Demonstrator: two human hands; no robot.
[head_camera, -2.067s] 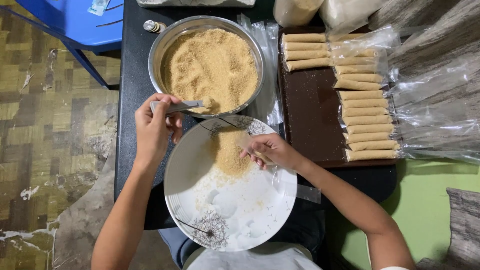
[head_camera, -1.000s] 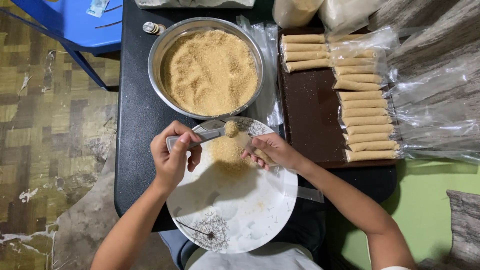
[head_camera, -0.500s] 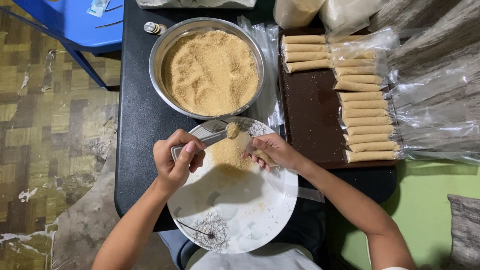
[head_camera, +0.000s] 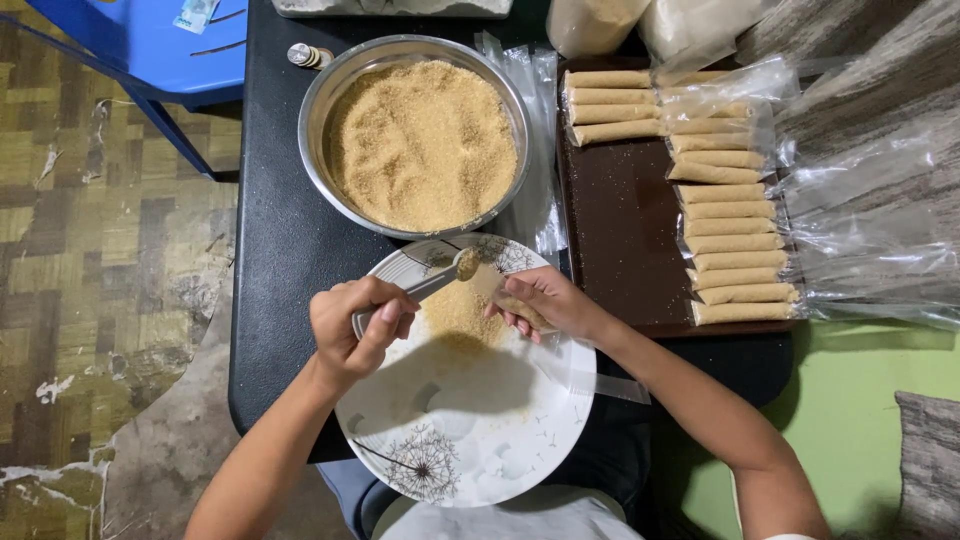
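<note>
Black table fills the middle of the view, a blue plastic chair at its far left corner over a worn patterned floor. On the table's right side, a dark brown tray carries filled tan rolls in clear plastic sleeves, stacked in a column down its right edge, with a few more lying across the top; loose empty clear sleeves spread right of the tray, and two pale bulging bags sit at the far edge. Steel bowl at centre top, heaped with golden-brown crumb. Just below it and overlapping the table's near edge, a white plate with dandelion print holds a small crumb pile on its upper part. Left hand, fingers clenched round the handle of a metal spoon, the bowl end loaded with crumb and pointed at the right hand, whose fingers pinch a partly filled clear sleeve low over the plate. Two seconds back the spoon was at the bowl's rim; since then it has come over the plate, loaded, and in the last half second edged closer to the sleeve mouth. The right hand has barely shifted.
</note>
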